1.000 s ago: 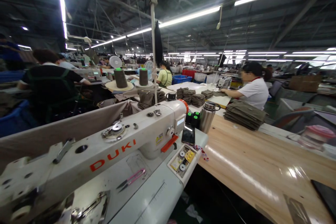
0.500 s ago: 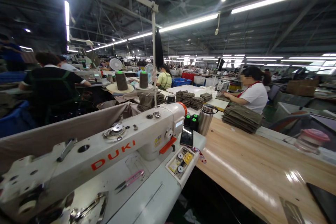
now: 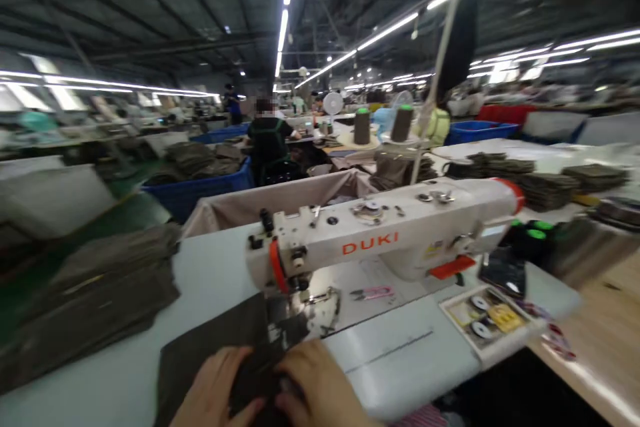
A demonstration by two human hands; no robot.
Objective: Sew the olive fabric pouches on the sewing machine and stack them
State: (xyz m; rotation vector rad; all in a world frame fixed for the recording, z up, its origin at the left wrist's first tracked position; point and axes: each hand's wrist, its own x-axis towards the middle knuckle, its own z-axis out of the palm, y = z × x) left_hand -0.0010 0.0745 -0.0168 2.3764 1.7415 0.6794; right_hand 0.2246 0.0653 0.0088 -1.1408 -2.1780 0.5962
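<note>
A dark olive fabric piece (image 3: 213,330) lies on the sewing machine bed, its right end beside the needle area. My left hand (image 3: 215,387) is on its near part, fingers curved and thumb bent in over a fold. Close to the right of it, my right hand (image 3: 323,383) has its fingers curled on the same fabric near the presser foot. Both hands are somewhat blurred and cut off by the bottom edge. The white sewing machine (image 3: 370,233) marked DUKI stands just beyond them. Pink thread snips (image 3: 374,292) rest on its bed.
A stack of olive fabric (image 3: 105,287) lies at the left of the table. Right of the machine are a bobbin tray (image 3: 493,320), a phone (image 3: 503,270) and a blurred metal flask (image 3: 583,247). Behind stand a cloth-lined bin (image 3: 280,197), thread cones (image 3: 362,125) and a seated person (image 3: 270,143).
The view has swung left, so the machine now appears further right. Both my hands and the fabric under them have come into view. The left fabric stack also shows now.
</note>
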